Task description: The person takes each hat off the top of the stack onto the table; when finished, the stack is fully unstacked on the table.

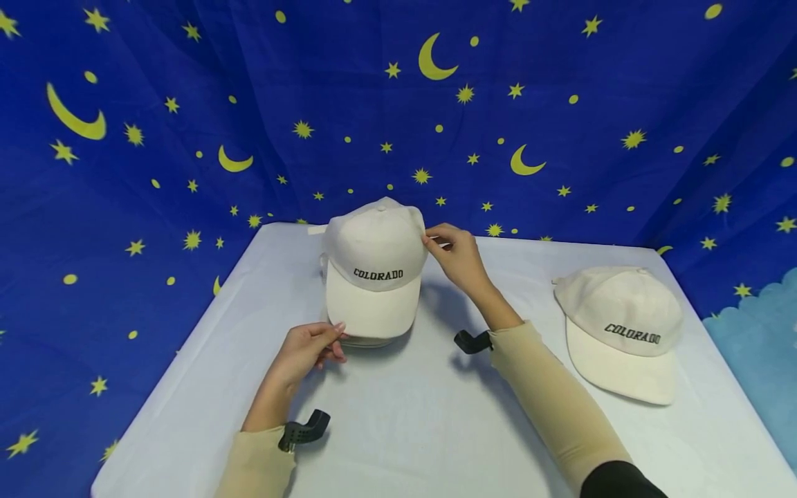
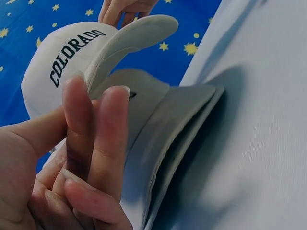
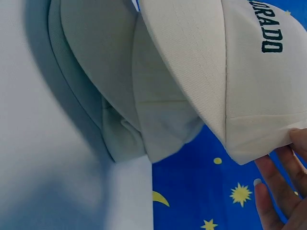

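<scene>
A cream baseball cap [image 1: 376, 242] with COLORADO lettering is held above a stack of similar caps [image 2: 163, 124]. My left hand [image 1: 306, 349] pinches the near left corner of its brim between thumb and fingers. At the cap's right side, my right hand [image 1: 457, 257] pinches the lower edge of the crown, as the right wrist view also shows. The stacked caps [image 3: 96, 62] lie on the table with their brims nested; the held cap mostly hides them in the head view.
Another cream COLORADO cap [image 1: 623, 339] lies on the right side of the white-covered table [image 1: 398, 429]. A blue cloth [image 1: 373, 104] with yellow moons and stars hangs behind the table. Black wrist camera mounts [image 1: 305, 430] stick out from both forearms.
</scene>
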The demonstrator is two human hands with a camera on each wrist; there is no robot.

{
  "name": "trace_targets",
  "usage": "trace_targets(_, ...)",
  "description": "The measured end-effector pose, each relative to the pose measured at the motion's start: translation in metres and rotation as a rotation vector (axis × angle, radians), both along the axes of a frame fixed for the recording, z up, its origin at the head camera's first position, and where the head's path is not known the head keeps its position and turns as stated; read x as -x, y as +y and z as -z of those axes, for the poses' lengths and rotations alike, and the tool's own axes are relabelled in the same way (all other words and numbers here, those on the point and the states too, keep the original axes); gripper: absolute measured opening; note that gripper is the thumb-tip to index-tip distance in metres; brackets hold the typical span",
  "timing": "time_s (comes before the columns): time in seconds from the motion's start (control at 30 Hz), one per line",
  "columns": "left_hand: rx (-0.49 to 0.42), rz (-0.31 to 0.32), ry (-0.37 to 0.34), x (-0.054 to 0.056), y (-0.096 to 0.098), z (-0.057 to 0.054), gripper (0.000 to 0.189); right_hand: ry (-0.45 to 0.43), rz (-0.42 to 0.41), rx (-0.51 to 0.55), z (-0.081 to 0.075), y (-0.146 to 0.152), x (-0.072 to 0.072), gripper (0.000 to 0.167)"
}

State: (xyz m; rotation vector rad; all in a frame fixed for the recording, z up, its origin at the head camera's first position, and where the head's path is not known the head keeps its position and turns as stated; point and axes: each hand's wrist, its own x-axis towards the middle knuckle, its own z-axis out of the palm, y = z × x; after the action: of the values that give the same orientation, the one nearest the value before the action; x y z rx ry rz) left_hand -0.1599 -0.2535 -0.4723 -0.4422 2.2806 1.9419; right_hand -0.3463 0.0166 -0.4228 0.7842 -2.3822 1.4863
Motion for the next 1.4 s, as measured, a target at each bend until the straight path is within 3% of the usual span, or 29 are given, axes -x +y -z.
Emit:
trace_targets(0.77,-0.028,0.142,0.076,0.009,0.052,-0.003,0.036,0.045,0.102,0.020,-0.007,0.061,-0.012,0.016)
trace_targets(1.13,-0.019,0.151,0.046,0.008,0.072,-0.001,0.033,0.048,0.142,0.015,-0.001,0.089,-0.024,0.017)
trace_targets(1.4,-0.049,0.202,0.036,0.011,0.085,0.002,0.036,0.057,0.166,0.002,-0.004,0.108,-0.031,0.020)
